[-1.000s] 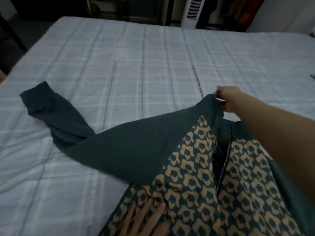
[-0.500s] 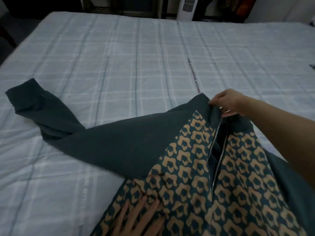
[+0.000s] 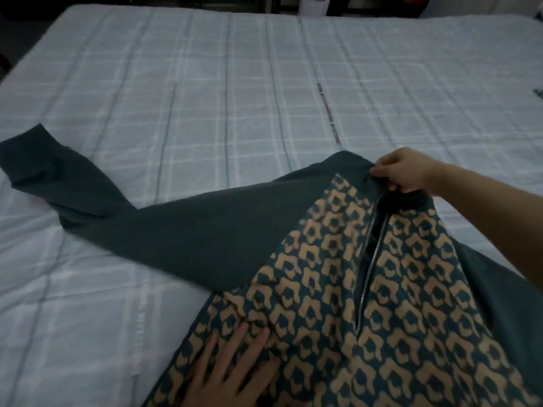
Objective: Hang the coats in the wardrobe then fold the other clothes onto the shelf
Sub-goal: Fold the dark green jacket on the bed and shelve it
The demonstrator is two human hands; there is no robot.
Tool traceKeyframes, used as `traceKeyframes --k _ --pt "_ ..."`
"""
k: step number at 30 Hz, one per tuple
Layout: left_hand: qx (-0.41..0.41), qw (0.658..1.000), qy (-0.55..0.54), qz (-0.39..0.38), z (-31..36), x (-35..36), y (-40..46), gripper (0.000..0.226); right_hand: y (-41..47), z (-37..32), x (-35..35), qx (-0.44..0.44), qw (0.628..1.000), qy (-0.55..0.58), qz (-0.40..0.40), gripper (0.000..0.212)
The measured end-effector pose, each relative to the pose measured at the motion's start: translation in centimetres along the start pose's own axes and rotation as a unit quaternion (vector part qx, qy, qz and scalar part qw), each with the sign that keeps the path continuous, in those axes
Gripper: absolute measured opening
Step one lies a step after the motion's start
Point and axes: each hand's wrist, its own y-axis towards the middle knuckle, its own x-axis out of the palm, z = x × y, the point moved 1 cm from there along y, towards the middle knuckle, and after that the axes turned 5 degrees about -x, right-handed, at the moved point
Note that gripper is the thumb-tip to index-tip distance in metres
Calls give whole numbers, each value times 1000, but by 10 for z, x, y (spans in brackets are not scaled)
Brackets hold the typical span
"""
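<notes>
Both hands are on the jacket (image 3: 338, 274) spread on the bed (image 3: 205, 98): my right hand (image 3: 405, 170) pinches its collar, my left hand (image 3: 232, 368) lies flat and unclenched on the patterned front. One sleeve (image 3: 73, 186) sprawls far left of my grip, so tugging the collar could drag the fabric crooked and bunch it under my palm.

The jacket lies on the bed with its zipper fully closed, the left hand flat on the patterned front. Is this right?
Not quite: the head view shows the zipper partly open. The jacket does lie on the bed, left hand flat on its patterned front.
</notes>
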Motion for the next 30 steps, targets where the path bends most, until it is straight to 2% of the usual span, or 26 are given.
traceKeyframes --k 1,2,3,5,6,7,9,11,13,15,17,18,20,22,24,25,27,29,30 --pt "-26 998 -18 -58 7 0 6 40 6 8 -2 -2 996 -56 66 23" --pt "-37 996 -17 -78 8 -2 3 34 10 15 1 -2 989 -109 102 25" --pt "-36 995 -27 -91 11 -3 5 37 12 22 8 4 984 -139 114 25" --pt "-43 997 -5 -59 8 -8 9 38 12 31 25 3 983 -128 131 24" --pt "-51 998 -15 -43 7 -9 10 36 10 31 31 -12 981 -108 159 23" --pt "-58 996 -27 -59 7 -5 7 35 3 29 34 -31 975 -81 204 24" --pt "-67 995 -44 -58 13 -2 0 36 -26 21 33 -81 945 -55 312 28" --pt "-83 991 -88 -65 16 -6 -2 40 -73 11 36 -141 910 -78 382 37" --pt "-88 985 -113 -94 17 -12 -5 54 -127 10 57 -160 915 -73 363 32" --pt "-96 980 -131 -111 18 -24 -6 58 -177 18 100 -149 950 -96 255 28" --pt "-105 977 -141 -120 18 -31 -5 58 -209 33 146 -133 971 -158 121 49" --pt "-106 975 -148 -130 18 -34 -6 58 -215 42 162 -143 968 -189 87 59" --pt "-106 972 -140 -159 19 -39 -6 56 -212 43 171 -113 968 -204 94 62" --pt "-112 968 -129 -183 19 -40 -6 55 -220 25 166 -70 968 -187 153 55" --pt "-115 964 -144 -190 15 -44 -2 55 -247 -6 164 -58 965 -105 233 40" --pt "-116 962 -164 -185 13 -52 0 54 -268 -20 169 -61 968 -49 239 32" --pt "-132 958 -211 -141 7 -75 -5 49 -311 -38 185 -80 972 9 219 24" --pt "-177 948 -252 -77 4 -99 -32 46 -349 -43 206 -127 973 -7 191 32" --pt "-189 944 -260 -77 4 -106 -51 47 -365 -41 220 -157 976 -21 150 40"
